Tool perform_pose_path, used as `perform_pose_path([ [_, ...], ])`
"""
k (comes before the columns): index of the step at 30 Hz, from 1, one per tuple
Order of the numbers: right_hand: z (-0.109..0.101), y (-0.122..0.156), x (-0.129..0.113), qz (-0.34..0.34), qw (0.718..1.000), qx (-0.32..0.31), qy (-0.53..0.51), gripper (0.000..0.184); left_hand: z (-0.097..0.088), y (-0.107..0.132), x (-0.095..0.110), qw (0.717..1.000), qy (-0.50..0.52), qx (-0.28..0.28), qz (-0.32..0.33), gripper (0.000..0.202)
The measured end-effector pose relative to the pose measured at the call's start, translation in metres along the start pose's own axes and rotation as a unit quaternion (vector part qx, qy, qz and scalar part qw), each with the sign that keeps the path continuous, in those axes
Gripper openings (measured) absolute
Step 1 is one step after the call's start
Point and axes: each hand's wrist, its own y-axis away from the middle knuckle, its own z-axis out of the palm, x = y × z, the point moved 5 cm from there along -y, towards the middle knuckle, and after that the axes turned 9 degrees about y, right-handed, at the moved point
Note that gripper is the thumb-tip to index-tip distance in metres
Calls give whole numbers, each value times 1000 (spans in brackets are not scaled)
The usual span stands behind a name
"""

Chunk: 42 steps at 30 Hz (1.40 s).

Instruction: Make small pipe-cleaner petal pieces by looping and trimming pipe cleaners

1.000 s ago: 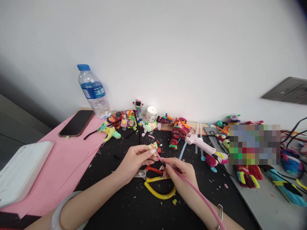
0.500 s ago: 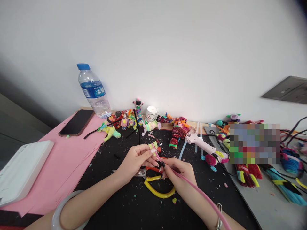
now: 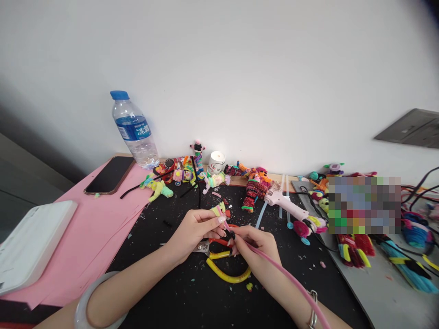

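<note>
My left hand [image 3: 204, 225] is closed, pinching a small yellow fuzzy piece [image 3: 219, 209] with pink on it between thumb and fingers. My right hand [image 3: 255, 242] is closed on a long pink pipe cleaner [image 3: 279, 268], which trails back over my right forearm. The strand's front end runs to the yellow piece at my left fingertips. Something small and black shows by my right fingertips, too small to name. Under both hands lie scissors [image 3: 226, 275] with yellow and red handles, partly covered by my fingers.
Pipe-cleaner dolls [image 3: 255, 185] line the wall beside a white paper cup [image 3: 216, 162]. A pale glue gun [image 3: 286, 204] lies right; a grey board [image 3: 373, 292] holds more dolls. On the left are a water bottle [image 3: 133, 132], a phone [image 3: 109, 175] and a white box [image 3: 34, 246].
My left fingers have shifted very slightly, and the yellow piece has turned a little. My right hand and the pink pipe cleaner stay nearly in place.
</note>
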Motion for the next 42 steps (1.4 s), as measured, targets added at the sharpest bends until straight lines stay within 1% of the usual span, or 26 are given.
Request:
perform_pose_path([
  [12,0,0,-1,-2,1000,1,-3,17,2,0,-2,999,33,-13,-14,21],
  [19,1,1,-3,0,1000,-5,2,19,2,0,0,1000,-11,-2,6,24],
  [22,2,1,-1,14,1000,-5,-3,19,1,0,2,999,-34,5,22,24],
  [24,2,0,0,20,1000,-2,15,18,1,0,4,998,-44,6,34,24],
  [27,3,-1,-1,5,998,-4,57,11,2,1,6,997,-58,-1,44,25],
  [32,0,2,-4,-15,996,-2,88,20,3,4,11,993,-112,-14,42,27],
  [35,-7,3,-5,-18,997,19,79,25,6,7,14,987,-148,-51,28,29],
  [39,-14,4,-4,-23,998,46,31,27,14,14,11,970,-199,-138,-8,30],
  [42,-15,5,-4,-44,997,46,31,29,20,17,7,958,-218,-186,-31,29],
])
